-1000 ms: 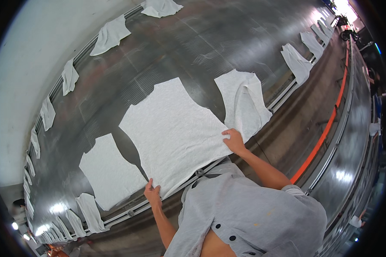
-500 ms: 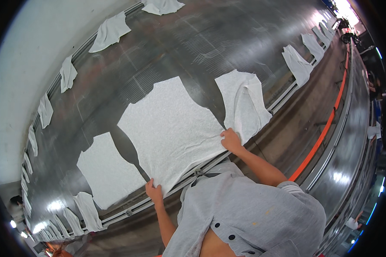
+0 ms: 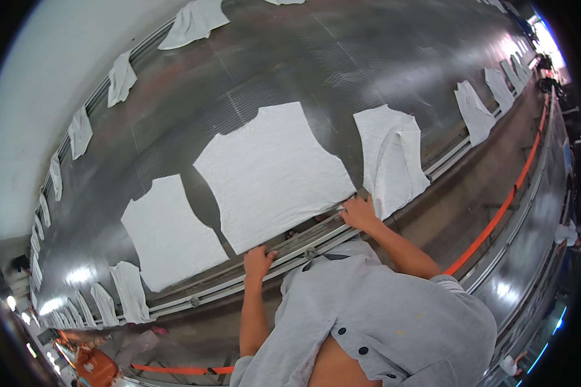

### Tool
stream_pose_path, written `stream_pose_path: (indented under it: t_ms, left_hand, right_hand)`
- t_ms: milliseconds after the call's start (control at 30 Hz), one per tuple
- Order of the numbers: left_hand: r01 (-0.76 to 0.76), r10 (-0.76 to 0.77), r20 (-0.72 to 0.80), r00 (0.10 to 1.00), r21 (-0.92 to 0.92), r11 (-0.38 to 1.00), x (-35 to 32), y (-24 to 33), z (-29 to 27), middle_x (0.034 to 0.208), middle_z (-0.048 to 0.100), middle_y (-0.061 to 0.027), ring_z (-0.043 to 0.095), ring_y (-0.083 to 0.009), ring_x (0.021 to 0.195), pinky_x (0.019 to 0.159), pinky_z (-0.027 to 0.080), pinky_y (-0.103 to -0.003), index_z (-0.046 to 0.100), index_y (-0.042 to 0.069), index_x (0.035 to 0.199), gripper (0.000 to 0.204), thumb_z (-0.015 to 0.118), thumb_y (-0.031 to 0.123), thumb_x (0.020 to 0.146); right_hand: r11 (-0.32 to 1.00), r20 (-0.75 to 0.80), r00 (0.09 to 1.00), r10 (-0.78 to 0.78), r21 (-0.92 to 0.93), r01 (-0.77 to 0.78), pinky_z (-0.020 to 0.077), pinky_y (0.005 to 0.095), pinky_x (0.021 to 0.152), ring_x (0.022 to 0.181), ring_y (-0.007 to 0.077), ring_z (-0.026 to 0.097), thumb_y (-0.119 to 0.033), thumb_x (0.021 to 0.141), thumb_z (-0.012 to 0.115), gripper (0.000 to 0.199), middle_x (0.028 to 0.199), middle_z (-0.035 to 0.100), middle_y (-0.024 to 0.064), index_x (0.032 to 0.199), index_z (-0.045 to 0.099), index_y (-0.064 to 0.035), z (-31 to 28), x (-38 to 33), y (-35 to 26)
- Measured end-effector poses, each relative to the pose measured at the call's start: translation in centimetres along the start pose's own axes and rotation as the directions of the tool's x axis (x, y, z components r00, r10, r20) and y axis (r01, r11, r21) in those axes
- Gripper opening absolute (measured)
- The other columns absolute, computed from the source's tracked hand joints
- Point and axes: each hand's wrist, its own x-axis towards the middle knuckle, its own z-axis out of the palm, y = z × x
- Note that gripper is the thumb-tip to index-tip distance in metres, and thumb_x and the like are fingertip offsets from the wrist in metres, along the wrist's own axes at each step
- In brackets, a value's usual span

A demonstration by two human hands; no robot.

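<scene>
A pale grey, shirt-shaped fabric panel lies spread on the dark table in front of me, its straight hem along the near edge. At the hem's left end my left hand is closed, fingers curled at the cloth's edge. My right hand pinches the hem near its right corner, close beside a second, partly folded fabric piece. To the left of the big panel, a smaller fabric panel lies flat. Both hands' fingertips are partly hidden.
Metal rails edge the dark table close to my body. Folded fabric pieces hang over its far edge and near edge. An orange rail runs along the aisle at right.
The big panel has shifted away from me and now lies flatter, with its hem straightened on the table. My hands have moved slightly right in the picture, and the view has shifted.
</scene>
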Motion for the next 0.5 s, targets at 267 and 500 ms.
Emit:
stream_pose_path:
  t_ms: [267, 500]
  left_hand:
    - [-0.561, 0.59, -0.453, 0.668, 0.214, 0.8, 6.4, 8.7, 0.7, 0.154, 0.041, -0.0177, 0.033, -0.0389, 0.145, 0.116, 0.021, -0.062, 0.052, 0.004, 0.141, 0.063, 0.068, 0.038, 0.09]
    - [-0.723, 0.779, -0.056, 0.625, 0.334, 0.605, 8.4, 16.6, 4.2, 0.164, 0.024, -0.0062, 0.015, -0.0348, 0.152, 0.116, 0.009, -0.07, 0.034, 0.013, 0.155, 0.081, 0.054, 0.059, 0.091]
  right_hand:
    - [0.834, -0.366, 0.872, 0.326, 0.546, -0.083, 0.05, 0.0461, 0.073, 0.084, 0.0344, 0.063, -0.016, 0.083, 0.068, 0.011, 0.086, 0.063, 0.0145, 0.089, 0.067, -0.0071, -4.5, 10.8, 0.6]
    - [0.917, -0.311, 0.944, 0.112, 0.398, 0.023, 0.0488, 0.0454, 0.078, 0.091, 0.0341, 0.06, -0.01, 0.079, 0.067, 0.018, 0.093, 0.06, 0.0118, 0.096, 0.059, -0.0069, -3.3, 13.0, 1.3]
